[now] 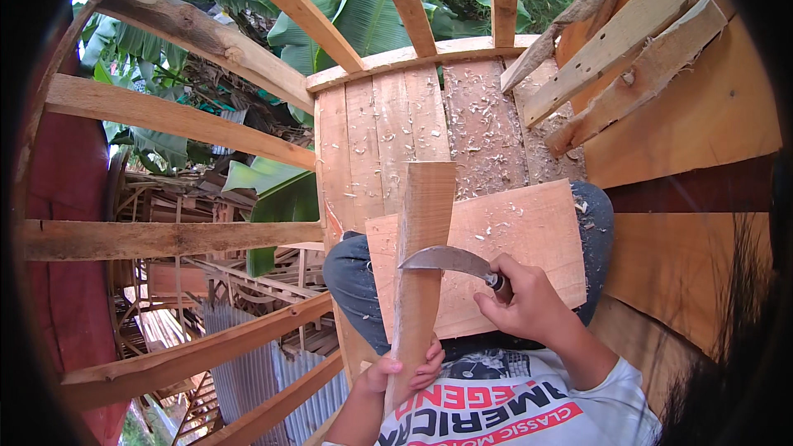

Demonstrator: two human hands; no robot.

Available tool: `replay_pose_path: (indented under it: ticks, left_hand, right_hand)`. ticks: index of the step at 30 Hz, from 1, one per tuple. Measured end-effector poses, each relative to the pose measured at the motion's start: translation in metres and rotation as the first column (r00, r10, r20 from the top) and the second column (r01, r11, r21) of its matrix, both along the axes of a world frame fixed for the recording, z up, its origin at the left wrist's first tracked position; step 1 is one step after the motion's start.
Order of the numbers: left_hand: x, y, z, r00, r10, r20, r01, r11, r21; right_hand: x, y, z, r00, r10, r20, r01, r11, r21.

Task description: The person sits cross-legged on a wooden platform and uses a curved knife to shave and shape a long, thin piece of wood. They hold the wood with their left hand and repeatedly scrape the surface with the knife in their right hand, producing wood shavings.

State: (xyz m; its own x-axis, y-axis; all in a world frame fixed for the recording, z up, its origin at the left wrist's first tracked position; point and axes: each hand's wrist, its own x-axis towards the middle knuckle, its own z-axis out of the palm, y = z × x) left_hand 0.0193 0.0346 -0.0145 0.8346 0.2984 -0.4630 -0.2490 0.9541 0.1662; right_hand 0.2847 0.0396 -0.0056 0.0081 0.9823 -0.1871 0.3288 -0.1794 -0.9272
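Note:
My left hand (410, 367) is wrapped round the lower end of a wooden plank (425, 206), which stands nearly lengthwise in front of me. In my right hand (533, 297) is the dark handle of a curved sickle knife (453, 258). Its blade points left and lies across the plank at about mid-length, seeming to touch the wood. Beneath both, a wide flat board (520, 244) rests across my lap, with a few pale shavings on it. The sickle's tip ends near the plank's left edge.
Slatted wooden flooring (483, 132), strewn with shavings, stretches ahead. Several rough wood offcuts (611, 45) lean at the upper right against plywood panels (694, 132). Wooden rails (182, 124) border the left side, with banana leaves (372, 12) and corrugated sheets (248, 372) beyond.

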Motion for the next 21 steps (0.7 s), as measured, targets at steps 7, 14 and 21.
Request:
replay_pose_path:
  ticks: [7, 14, 21]
  left_hand:
    - [-0.034, 0.000, -0.003, 0.997, -0.046, -0.067, 0.050, 0.997, 0.057]
    - [-0.059, 0.024, 0.002, 0.972, -0.048, -0.232, 0.097, 0.974, 0.205]
    - [-0.075, -0.018, -0.017, 0.949, -0.216, -0.227, 0.223, 0.975, 0.003]
  right_hand:
    - [-0.003, -0.004, -0.002, 0.992, 0.127, -0.016, -0.124, 0.982, 0.141]
    - [-0.017, -0.006, -0.009, 0.994, 0.086, 0.067, -0.090, 0.995, 0.051]
    - [-0.019, 0.011, -0.002, 0.971, 0.162, 0.175, -0.171, 0.985, 0.038]
